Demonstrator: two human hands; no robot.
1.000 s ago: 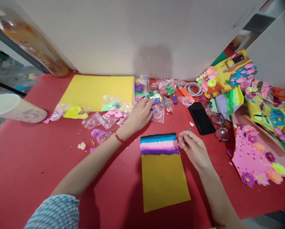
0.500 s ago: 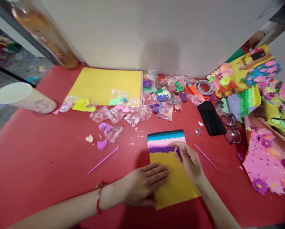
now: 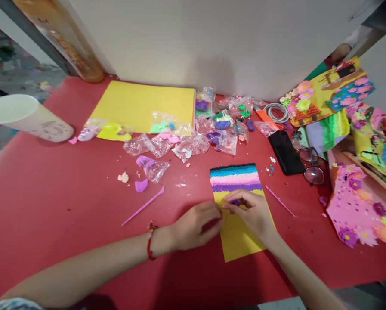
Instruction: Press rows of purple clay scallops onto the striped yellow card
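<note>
A small yellow card point(image 3: 241, 234) lies on the red table point(image 3: 66, 193), its top covered with rows of blue, pink and purple clay point(image 3: 235, 178). My right hand point(image 3: 249, 213) rests on the card, fingers pinched on a small purple clay piece point(image 3: 234, 201). My left hand point(image 3: 197, 224), with a red bracelet at the wrist, sits at the card's left edge, fingers curled and meeting the right hand's fingertips at the purple piece. What the left fingers hold, if anything, is hidden.
Several clear bags of coloured clay point(image 3: 193, 137) lie behind the card beside a large yellow sheet point(image 3: 144, 105). Two pink sticks point(image 3: 143, 206) point(image 3: 279, 200) flank the card. A phone point(image 3: 285, 152), glasses point(image 3: 312, 165), cable point(image 3: 276, 113), finished craft pictures point(image 3: 357, 206) and a paper cup point(image 3: 25, 118) surround it.
My left hand left the clay bags and came down to the card, then curled up to meet my right hand. My right hand moved from the clay rows to just below them.
</note>
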